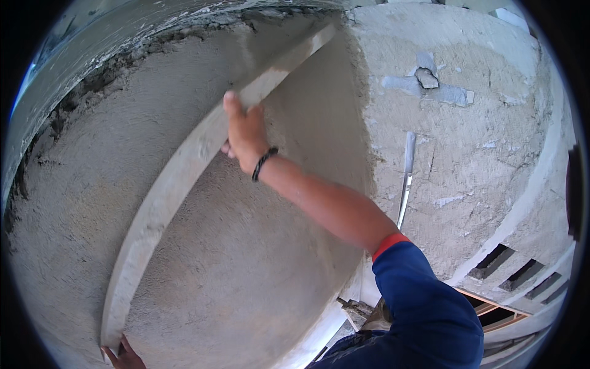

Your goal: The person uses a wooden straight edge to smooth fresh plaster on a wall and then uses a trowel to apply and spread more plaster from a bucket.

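Observation:
A long, pale straightedge [161, 206] smeared with mortar lies slantwise against a wall of grey plaster [209, 270]. Fisheye distortion makes it look bowed. My right hand [247, 132], a dark braided band at its wrist, grips the board above its middle, thumb up along the edge and fingers partly hidden around it. At the lower left, my left hand [126, 358] holds the bottom end; only its thumb and part of a finger show. The board's upper end reaches toward the top of the wall, near where the smoother, darker plaster meets the rougher wall.
To the right stands a rough, paler wall [467, 160] with a patched hole [426, 78] and a shiny metal pipe [405, 184]. Several vent slots [491, 261] and a wooden frame [498, 317] are at lower right. A ragged mortar edge [58, 117] borders the plaster at upper left.

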Motion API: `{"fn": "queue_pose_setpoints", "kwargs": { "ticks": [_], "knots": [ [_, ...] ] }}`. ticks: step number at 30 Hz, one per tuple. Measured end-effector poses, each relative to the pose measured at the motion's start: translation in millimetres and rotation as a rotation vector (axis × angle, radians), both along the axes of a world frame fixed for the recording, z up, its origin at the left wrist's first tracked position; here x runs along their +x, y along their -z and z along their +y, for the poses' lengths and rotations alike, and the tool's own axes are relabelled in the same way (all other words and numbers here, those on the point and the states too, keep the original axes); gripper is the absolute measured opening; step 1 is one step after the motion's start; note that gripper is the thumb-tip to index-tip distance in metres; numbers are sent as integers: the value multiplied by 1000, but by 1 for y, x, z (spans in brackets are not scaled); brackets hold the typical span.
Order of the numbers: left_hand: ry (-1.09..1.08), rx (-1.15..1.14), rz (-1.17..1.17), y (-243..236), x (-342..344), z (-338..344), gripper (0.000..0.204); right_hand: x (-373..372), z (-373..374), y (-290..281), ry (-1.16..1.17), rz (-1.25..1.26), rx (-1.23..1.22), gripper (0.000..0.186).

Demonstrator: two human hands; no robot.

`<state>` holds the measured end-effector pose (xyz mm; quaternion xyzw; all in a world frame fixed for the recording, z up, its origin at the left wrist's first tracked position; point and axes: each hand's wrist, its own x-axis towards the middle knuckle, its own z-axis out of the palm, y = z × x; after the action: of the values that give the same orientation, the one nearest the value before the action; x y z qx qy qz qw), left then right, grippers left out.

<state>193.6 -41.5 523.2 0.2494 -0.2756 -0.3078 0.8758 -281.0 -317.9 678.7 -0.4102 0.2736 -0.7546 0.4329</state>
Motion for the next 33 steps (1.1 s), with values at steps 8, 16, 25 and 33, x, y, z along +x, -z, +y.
{"fn": "queue_pose_setpoints", "kwargs": {
  "ticks": [8,16,25,33],
  "knots": [
    [-43,-42,-206,-110,-67,-46,55,-53,-45,-71,146,-1,-92,49],
    [-22,-75,42,-147,-109,-43,55,-66,-39,-83,158,-95,-29,47],
    [-620,546,-1037,-79,-50,-41,44,-69,-35,-13,215,-94,161,39],
    [-243,409,-604,33,-2,-21,46,-71,-37,105,111,-18,423,36]
  ]
}}
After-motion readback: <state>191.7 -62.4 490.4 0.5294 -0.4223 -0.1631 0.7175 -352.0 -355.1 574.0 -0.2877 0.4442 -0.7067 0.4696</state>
